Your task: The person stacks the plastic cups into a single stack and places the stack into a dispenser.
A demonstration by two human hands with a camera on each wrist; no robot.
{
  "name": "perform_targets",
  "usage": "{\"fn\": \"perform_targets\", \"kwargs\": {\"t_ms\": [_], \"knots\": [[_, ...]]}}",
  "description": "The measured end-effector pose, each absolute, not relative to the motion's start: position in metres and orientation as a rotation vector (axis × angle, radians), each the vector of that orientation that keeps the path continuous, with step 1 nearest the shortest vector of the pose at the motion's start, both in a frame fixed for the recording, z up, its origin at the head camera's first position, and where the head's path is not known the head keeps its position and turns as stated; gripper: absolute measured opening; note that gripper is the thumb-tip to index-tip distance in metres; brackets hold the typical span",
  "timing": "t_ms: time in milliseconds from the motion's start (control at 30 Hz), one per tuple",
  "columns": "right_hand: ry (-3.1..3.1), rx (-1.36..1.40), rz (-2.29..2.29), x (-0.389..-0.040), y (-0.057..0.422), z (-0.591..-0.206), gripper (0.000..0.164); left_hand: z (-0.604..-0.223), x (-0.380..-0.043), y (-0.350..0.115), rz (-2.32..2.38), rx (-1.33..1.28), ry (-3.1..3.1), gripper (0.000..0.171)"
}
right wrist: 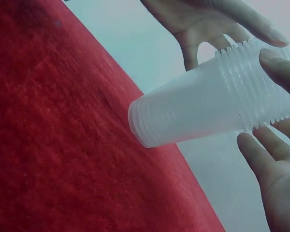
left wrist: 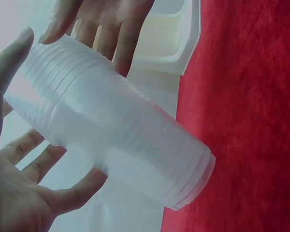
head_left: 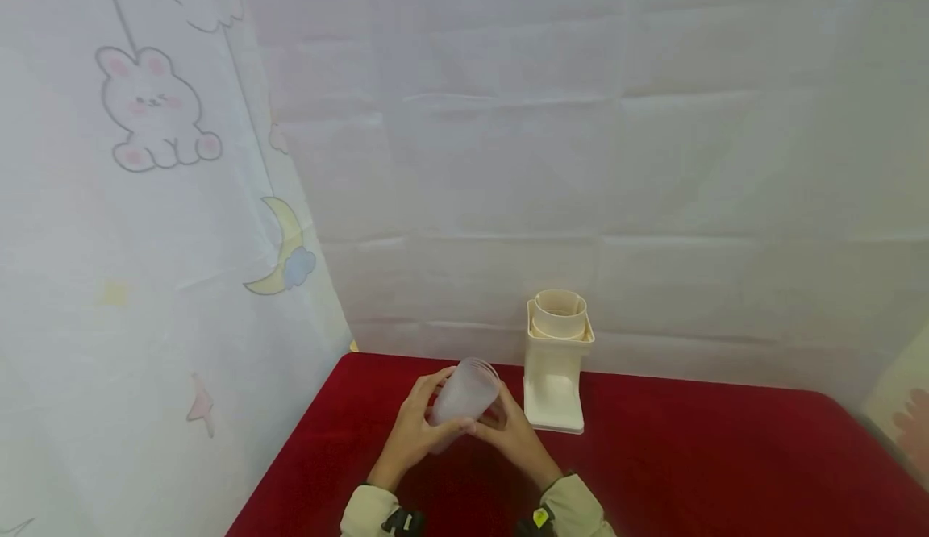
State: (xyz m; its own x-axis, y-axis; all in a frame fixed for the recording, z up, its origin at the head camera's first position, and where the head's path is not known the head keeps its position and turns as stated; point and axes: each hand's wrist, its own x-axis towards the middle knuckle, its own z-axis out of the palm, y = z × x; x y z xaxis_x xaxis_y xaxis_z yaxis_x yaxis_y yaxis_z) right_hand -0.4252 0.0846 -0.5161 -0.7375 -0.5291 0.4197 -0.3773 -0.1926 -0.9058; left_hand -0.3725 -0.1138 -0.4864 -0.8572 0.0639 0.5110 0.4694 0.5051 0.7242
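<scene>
A stack of clear plastic cups (head_left: 467,392) is held tilted between both hands above the red table. My left hand (head_left: 422,422) grips its left side, the thumb lying across the near side by the rims. On the other side my right hand (head_left: 514,434) grips it, with its thumb close to the left one. In the left wrist view the nested rims of the cup stack (left wrist: 111,116) lie between the hands, and the bases point out over the red cloth. The right wrist view shows the cup stack (right wrist: 183,106) with fingers around its ribbed rim end.
A cream cup dispenser (head_left: 555,360) with a round open tube on top stands at the table's back edge, just right of the hands. Red cloth covers the table (head_left: 689,456). Pale fabric walls (head_left: 472,158) rise behind and to the left.
</scene>
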Motion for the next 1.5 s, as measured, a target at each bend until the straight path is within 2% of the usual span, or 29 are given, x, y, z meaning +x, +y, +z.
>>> {"fn": "perform_targets", "kwargs": {"t_ms": [467,767,1200,1500], "knots": [[2.023,-1.111,-2.122,-0.43,0.084,-0.51,0.075,-0.481,-0.375,-0.114,-1.502,-0.461,-2.286,0.081],[2.119,-1.206,-2.141,-0.432,0.098,-0.501,0.072,-0.476,-0.382,-0.105,-1.528,-0.486,-2.316,0.078],[2.228,-1.172,-2.134,-0.43,0.119,-0.486,0.073,-0.468,-0.389,-0.085,-1.567,-0.546,-2.288,0.077],[2.269,-1.085,-2.098,-0.425,0.131,-0.478,0.075,-0.435,-0.366,-0.069,-1.591,-0.624,-2.248,0.075]]}}
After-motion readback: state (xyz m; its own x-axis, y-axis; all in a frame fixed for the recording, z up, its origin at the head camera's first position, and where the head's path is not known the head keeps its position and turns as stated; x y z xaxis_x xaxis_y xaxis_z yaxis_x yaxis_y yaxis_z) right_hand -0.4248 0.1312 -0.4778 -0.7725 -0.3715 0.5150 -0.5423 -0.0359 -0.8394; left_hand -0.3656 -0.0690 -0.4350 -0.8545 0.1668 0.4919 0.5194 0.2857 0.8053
